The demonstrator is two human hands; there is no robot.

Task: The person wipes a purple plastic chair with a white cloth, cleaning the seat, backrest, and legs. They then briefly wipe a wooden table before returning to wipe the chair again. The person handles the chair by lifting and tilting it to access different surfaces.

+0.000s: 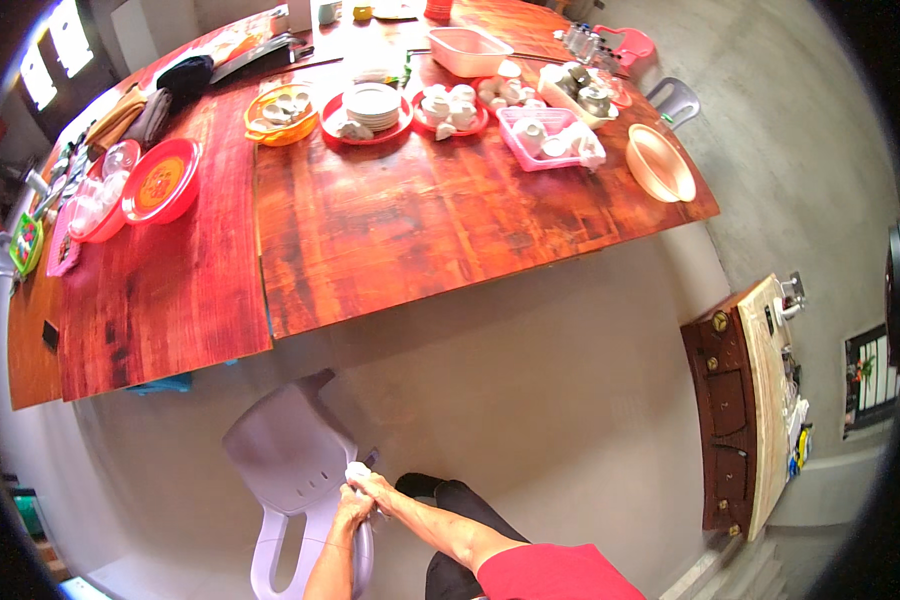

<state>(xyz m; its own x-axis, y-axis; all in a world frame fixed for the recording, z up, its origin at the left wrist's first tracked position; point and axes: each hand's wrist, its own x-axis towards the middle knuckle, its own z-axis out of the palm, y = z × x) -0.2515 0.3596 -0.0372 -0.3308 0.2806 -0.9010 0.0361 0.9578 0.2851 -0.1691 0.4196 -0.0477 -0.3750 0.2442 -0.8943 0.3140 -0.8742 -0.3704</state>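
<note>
Apparently, both hands were brought together at the right edge of a lilac plastic chair, which stood on the floor below the wooden table. The right hand had its fingers curled closely around a small white bundle, which looked like a cloth, although it was too bright to be sure. The left hand was pressed just beside it, at about seven o'clock, with its fingers bent; whether it also had hold of the bundle, or of the chair, one cannot tell.

The most important relation was this: from the grip, the broad panel of the chair lay toward ten o'clock, and its slotted part toward eight. Its long axis went roughly from eleven o'clock to five, while the curved armrest came up from six o'clock, very near to the wrists. Of the two, the left hand was nearer to the middle of the chair. A dark shoe was at three o'clock, apart from the hands.
</note>
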